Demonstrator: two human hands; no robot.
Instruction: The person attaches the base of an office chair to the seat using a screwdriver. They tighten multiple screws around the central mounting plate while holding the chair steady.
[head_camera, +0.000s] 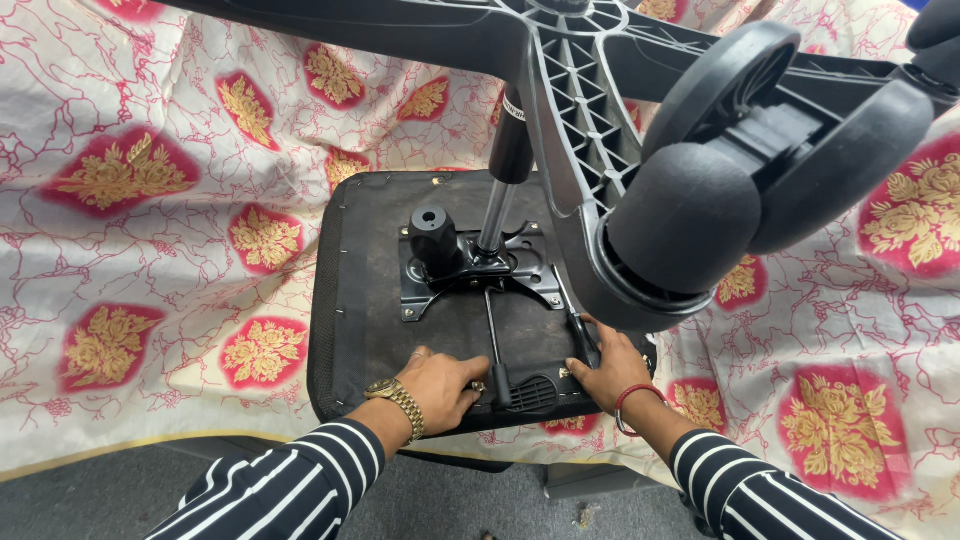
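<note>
A patterned cloth (150, 230) lay under an upturned office chair; its star base (570, 110) and caster wheel (690, 215) stood close to the camera. The black seat underside (370, 300) carried a metal mechanism plate (520, 275) with the gas cylinder (505, 170). The left hand (440, 385) pressed half-curled on the seat edge near the lever handle (500, 385). The right hand (610, 365) probably gripped a dark tool (580, 330).
</note>
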